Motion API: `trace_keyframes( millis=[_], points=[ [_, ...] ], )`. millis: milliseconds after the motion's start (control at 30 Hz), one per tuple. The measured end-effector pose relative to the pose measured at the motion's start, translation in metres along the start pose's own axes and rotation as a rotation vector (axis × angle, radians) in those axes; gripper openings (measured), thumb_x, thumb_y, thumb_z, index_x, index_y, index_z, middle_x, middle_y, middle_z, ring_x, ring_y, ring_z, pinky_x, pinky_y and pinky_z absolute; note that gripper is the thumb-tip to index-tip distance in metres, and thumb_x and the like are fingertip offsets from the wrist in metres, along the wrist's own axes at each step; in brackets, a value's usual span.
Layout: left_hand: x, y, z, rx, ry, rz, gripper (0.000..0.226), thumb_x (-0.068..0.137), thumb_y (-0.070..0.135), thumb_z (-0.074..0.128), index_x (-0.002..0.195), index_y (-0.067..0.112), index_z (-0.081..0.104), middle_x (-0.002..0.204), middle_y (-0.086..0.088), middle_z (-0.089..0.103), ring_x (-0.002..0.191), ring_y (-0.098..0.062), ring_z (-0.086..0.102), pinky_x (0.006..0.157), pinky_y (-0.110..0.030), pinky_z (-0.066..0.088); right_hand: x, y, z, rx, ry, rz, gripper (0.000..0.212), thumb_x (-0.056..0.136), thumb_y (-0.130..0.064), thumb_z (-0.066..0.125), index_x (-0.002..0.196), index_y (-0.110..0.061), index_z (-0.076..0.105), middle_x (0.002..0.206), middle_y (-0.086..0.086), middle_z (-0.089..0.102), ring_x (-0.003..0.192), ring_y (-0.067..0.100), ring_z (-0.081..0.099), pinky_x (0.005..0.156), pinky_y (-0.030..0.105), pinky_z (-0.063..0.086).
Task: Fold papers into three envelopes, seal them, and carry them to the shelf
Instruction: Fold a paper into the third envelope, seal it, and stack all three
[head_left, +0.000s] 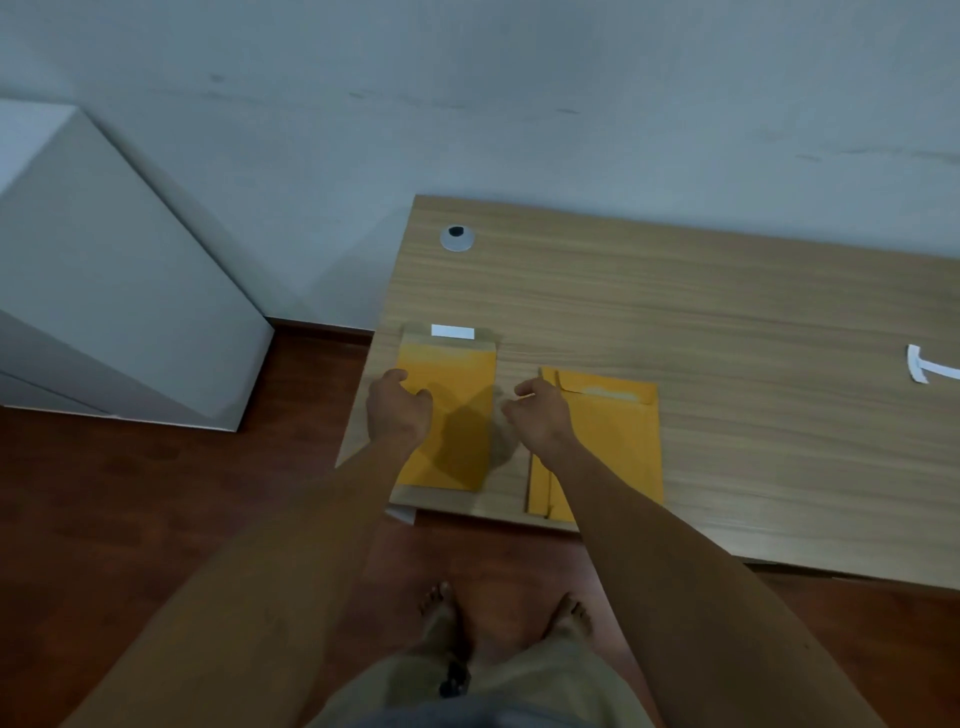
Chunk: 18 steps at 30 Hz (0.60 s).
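Yellow envelope (448, 415) lies flat at desk (727, 322) left corner, flap open with white strip (453, 331) on it. Our left hand (397, 410) hovers at its left edge, fingers loosely curled, holding nothing. Right hand (537, 418) same, over gap. Envelope stack (613, 447) just right. Paper scrap (927, 366) far right.

- The light wooden rectangular desk (727, 322) stands against the pale wall (467, 78), with the white boxy cabinet (104, 270) to its left on the dark wooden floor (130, 519).
- The yellow paper envelope with its flap open (452, 364) lies at the desk's near left corner.
- The stack of yellow paper envelopes (613, 436) lies just right of it, apart.
- The small white paper strip (453, 331) lies on the open flap.
- The round grey cable grommet (457, 238) sits behind both, near the wall.
- The curled white paper strip (930, 366) lies far right.
- The left hand (397, 408) is over the single envelope's left edge; the right hand (537, 415) is over the stack's left edge.
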<state>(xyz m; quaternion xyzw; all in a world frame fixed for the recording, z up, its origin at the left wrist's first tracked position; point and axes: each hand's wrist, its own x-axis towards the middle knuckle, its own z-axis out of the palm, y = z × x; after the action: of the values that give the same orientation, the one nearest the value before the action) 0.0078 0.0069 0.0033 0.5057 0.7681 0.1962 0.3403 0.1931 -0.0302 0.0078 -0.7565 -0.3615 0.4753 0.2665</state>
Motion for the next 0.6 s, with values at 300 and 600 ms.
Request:
trace_keyframes(
  millis=[300,600],
  points=[
    [0.031,-0.027,-0.017,-0.231,-0.087,-0.224,0.058,0.090,0.020,0.069,0.143,0.009,0.050,0.144,-0.012,0.052,0.124,-0.032,0.055,0.082,-0.030,0.044,0.000,-0.021,0.050,0.231,0.119,0.309,0.010,0.087,-0.011,0.069,0.086,-0.003,0.063,0.078,0.011,0.056,0.068,0.022,0.052,0.063,0.035,0.045],
    [0.050,-0.024,-0.025,-0.414,-0.215,-0.293,0.006,0.082,0.014,0.071,0.085,0.013,0.076,0.095,-0.012,0.075,0.089,-0.033,0.073,0.080,-0.053,0.061,-0.007,-0.033,0.042,0.463,0.089,0.347,0.019,0.094,-0.016,0.066,0.104,0.000,0.065,0.085,0.011,0.062,0.074,0.026,0.059,0.083,0.047,0.054]
  ],
)
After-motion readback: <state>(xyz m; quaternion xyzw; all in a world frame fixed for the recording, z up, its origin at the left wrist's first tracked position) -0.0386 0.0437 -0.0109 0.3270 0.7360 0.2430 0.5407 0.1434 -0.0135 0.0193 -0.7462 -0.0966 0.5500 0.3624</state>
